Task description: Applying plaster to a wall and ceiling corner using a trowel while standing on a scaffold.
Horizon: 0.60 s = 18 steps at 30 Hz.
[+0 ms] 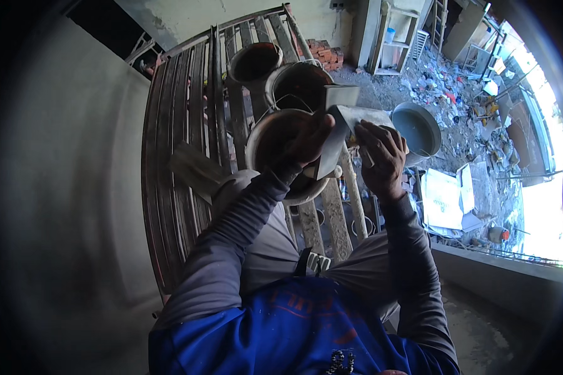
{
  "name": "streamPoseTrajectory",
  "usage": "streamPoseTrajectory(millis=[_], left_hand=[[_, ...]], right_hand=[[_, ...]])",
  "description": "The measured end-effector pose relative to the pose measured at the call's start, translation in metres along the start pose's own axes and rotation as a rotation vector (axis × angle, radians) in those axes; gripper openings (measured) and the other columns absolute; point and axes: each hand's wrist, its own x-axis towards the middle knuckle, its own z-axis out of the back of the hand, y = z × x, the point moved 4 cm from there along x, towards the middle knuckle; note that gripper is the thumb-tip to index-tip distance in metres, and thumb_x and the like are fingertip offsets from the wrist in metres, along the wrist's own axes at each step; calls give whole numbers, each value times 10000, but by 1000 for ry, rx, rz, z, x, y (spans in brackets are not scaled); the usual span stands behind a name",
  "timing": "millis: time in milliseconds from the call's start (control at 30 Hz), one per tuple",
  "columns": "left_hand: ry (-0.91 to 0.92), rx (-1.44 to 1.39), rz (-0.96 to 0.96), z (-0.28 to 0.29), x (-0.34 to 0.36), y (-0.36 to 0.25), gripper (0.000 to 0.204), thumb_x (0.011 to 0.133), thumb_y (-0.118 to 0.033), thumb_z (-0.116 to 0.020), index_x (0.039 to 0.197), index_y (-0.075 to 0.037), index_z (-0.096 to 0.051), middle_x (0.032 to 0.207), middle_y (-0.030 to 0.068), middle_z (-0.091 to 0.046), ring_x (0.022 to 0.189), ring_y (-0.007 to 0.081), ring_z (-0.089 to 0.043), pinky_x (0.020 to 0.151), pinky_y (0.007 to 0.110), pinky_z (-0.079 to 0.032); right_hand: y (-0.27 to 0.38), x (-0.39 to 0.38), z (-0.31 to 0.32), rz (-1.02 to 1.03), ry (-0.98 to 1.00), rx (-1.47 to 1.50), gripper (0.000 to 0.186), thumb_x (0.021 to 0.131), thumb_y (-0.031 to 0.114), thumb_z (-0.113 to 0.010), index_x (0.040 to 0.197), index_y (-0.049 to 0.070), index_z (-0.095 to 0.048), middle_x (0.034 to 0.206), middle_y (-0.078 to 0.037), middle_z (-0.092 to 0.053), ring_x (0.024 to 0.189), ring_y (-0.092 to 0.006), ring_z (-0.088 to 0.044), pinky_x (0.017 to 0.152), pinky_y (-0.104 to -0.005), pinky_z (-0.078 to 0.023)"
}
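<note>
My left hand (309,142) is closed beside an upright flat metal blade (332,150), which looks like a plastering trowel; its handle is mostly hidden by the hand. My right hand (383,157) is wrapped round a second plastering trowel (368,115), its pale handle partly showing under the fingers. The two blades meet or overlap in front of me; whether they touch I cannot tell. Right below them stands a round mortar bucket (251,153), dark inside. Two more buckets, a middle one (270,94) and a farther one (233,70), stand beyond it.
Under the buckets runs a slatted scaffold platform (169,125). A grey flat board (195,167) lies by my left knee. Below at right are a round tub (436,132) of greyish liquid, a white carton (443,195) and scattered rubble. Stacked bricks (325,53) sit by the far wall.
</note>
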Motion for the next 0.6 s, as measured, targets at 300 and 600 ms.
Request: streamPoseTrajectory(millis=[300, 600], left_hand=[[-134, -214, 165, 11, 8, -22, 646, 1024, -411, -244, 1413, 103, -198, 1519, 180, -181, 1407, 210, -164, 1153, 307, -129], [-214, -434, 209, 31, 21, -4, 677, 1003, -483, -297, 1398, 66, -298, 1422, 125, -347, 1302, 182, -331, 1098, 288, -239]], right_hand=[[13, -14, -10, -37, 258, 276, 250, 759, 75, -670, 1008, 80, -687, 959, -77, -672, 899, -250, -615, 782, -356, -483], [17, -16, -11, -95, 397, 424, 169, 791, 74, -637, 947, 30, -680, 942, -101, -670, 867, -266, -613, 778, -363, -480]])
